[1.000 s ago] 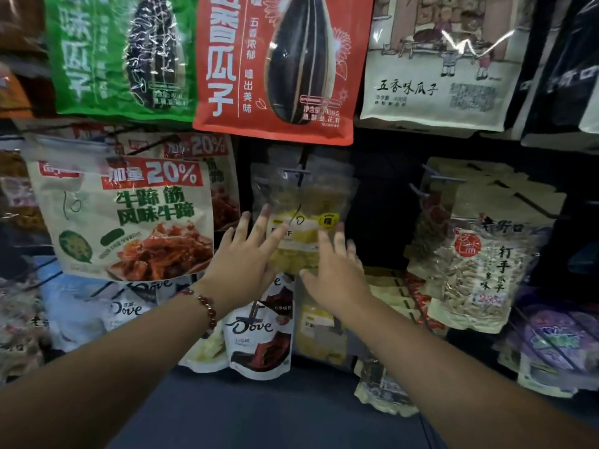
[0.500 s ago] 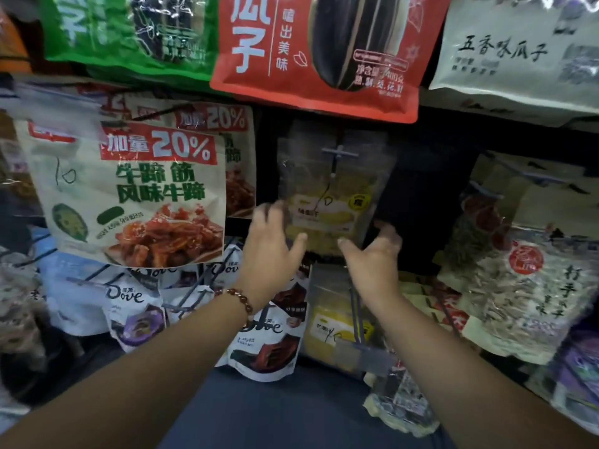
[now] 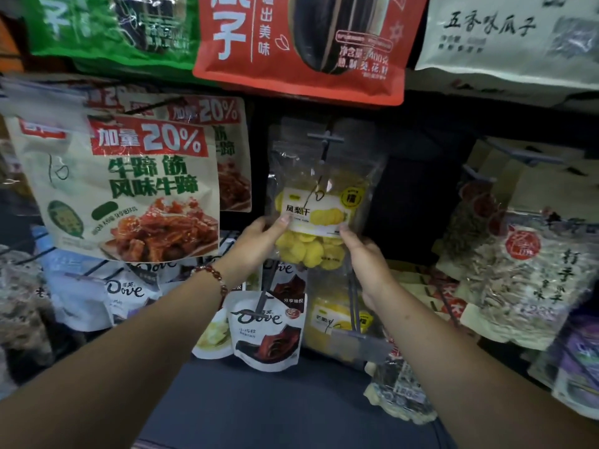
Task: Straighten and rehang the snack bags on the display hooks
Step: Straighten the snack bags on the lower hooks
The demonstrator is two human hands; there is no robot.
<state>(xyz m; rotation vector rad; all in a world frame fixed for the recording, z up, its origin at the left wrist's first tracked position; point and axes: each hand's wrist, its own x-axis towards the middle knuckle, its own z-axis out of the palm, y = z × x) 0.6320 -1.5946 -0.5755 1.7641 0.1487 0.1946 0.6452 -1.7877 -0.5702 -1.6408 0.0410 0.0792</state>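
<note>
- Dark display rack (image 3: 421,196), packed with hanging snack bags.
- Clear bag of yellow slices (image 3: 319,218) hangs on centre hook (image 3: 325,137).
- Left hand (image 3: 259,239) and right hand (image 3: 366,257) each pinch a lower edge of it, thumbs in front.

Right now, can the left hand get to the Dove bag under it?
Probably yes. The left hand would first have to let go of the yellow fruit bag; the Dove bag hangs uncovered just below it.
</note>
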